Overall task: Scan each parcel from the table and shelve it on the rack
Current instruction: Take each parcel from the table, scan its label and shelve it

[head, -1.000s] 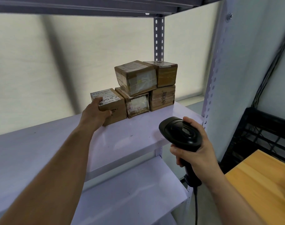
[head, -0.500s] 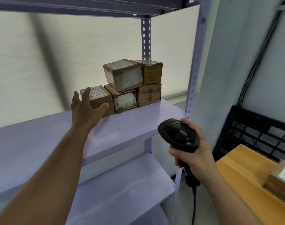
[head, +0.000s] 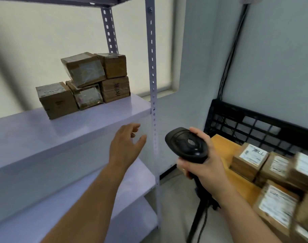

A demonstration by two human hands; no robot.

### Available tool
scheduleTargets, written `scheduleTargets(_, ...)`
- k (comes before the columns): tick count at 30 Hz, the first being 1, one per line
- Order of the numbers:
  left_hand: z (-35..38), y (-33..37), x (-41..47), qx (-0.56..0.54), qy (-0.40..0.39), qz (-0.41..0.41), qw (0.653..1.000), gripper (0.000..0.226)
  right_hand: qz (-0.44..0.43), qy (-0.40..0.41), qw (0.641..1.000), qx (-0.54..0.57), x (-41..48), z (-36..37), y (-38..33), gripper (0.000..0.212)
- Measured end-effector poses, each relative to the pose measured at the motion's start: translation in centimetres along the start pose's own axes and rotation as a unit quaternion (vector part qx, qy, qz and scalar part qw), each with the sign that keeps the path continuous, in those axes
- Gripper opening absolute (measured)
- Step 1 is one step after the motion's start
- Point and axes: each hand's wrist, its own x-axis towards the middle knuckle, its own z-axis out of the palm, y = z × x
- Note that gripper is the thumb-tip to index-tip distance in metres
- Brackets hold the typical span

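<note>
Several brown cardboard parcels (head: 90, 81) are stacked on the white rack shelf (head: 97, 118), the leftmost parcel (head: 57, 99) standing alone on the shelf. My left hand (head: 126, 146) hangs empty with fingers apart, below and in front of the shelf edge. A black barcode scanner (head: 186, 144) is held in my right hand (head: 206, 165), its cable running down. At the right, several parcels with white labels (head: 249, 160) lie on the wooden table (head: 223, 146).
A perforated rack post (head: 153, 85) stands between my hands and the shelf. A black plastic crate (head: 255, 123) leans against the wall behind the table. A lower rack shelf (head: 132, 186) sits beneath. Cables run up the wall.
My left hand let go of the leftmost parcel and drew back down and to the right. The view swung right, bringing the table's parcels into sight.
</note>
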Motion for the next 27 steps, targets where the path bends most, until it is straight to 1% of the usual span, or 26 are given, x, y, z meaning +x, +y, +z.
scheduleTargets(4,5.1,2.9,-3.1,-0.035,-0.052,-0.015,0.998,0.036,0.006,0.016,1.000,-0.021,-2.2,-4.4,0.1,0.085)
scheduleTargets(7,8.3,5.2,-5.1,-0.064,-0.083,-0.020,0.994,0.036,0.003,0.036,0.999,-0.038,-3.8,-7.7,-0.1,0.083)
scheduleTargets(14,14.7,9.9,-7.8,-0.078,-0.156,0.007,0.985,0.039,0.011,0.096,0.993,-0.064,-7.2,-14.2,0.4,0.085)
scheduleTargets(22,21.0,13.8,-6.8,-0.077,-0.232,0.048,0.968,0.047,0.028,0.176,0.981,-0.080,-8.1,-18.7,1.8,0.084)
scheduleTargets(27,25.9,15.2,-4.5,-0.079,-0.292,0.062,0.951,0.053,0.040,0.230,0.965,-0.120,-7.0,-21.5,2.2,0.080)
